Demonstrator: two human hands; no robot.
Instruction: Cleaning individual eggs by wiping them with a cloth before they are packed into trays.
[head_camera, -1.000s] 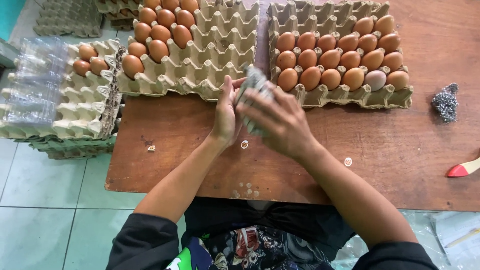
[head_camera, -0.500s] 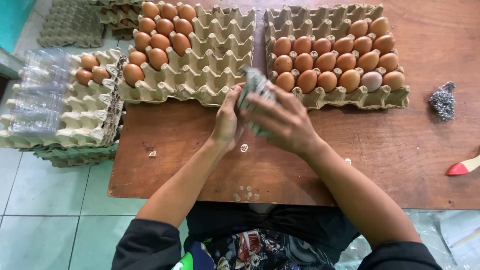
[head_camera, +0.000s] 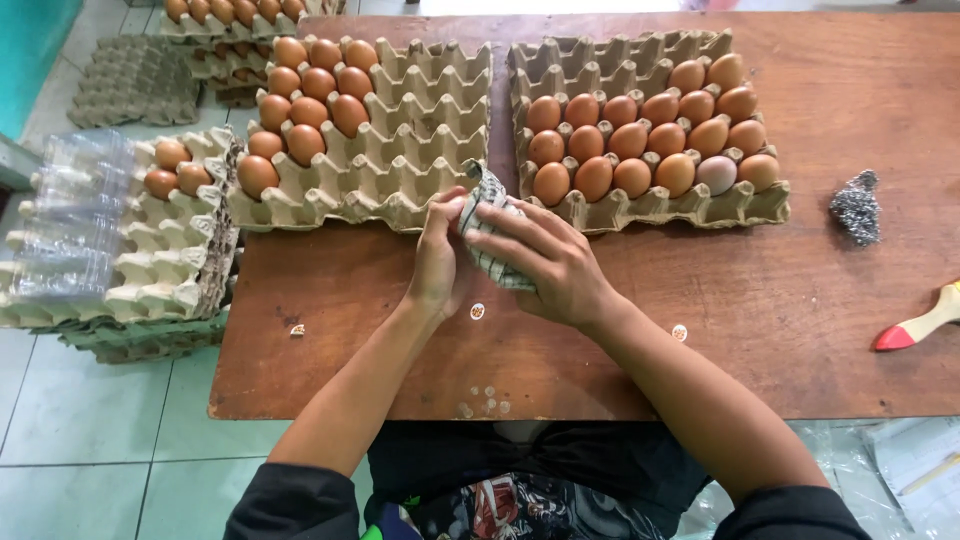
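Wooden table (head_camera: 780, 330), cloth (head_camera: 487, 235) between hands.

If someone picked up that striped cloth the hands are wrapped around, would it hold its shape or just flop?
Probably flop: the striped cloth is bunched and creased between the left hand and right hand, bending to their grip. It looks thin, so likely light. Fabric folds suggest it grips rather than slips.

This looks like a small egg-sorting or packing workroom. A worn wooden bench (head_camera: 800, 330) carries two pulp trays (head_camera: 400, 190) part-filled with brown eggs (head_camera: 630, 140). More trays (head_camera: 150, 270) stand stacked on the tiled floor (head_camera: 90, 440) to the left, with clear plastic cartons (head_camera: 70, 230) on top. A steel scourer (head_camera: 856, 207) and a brush (head_camera: 920, 325) lie on the bench.
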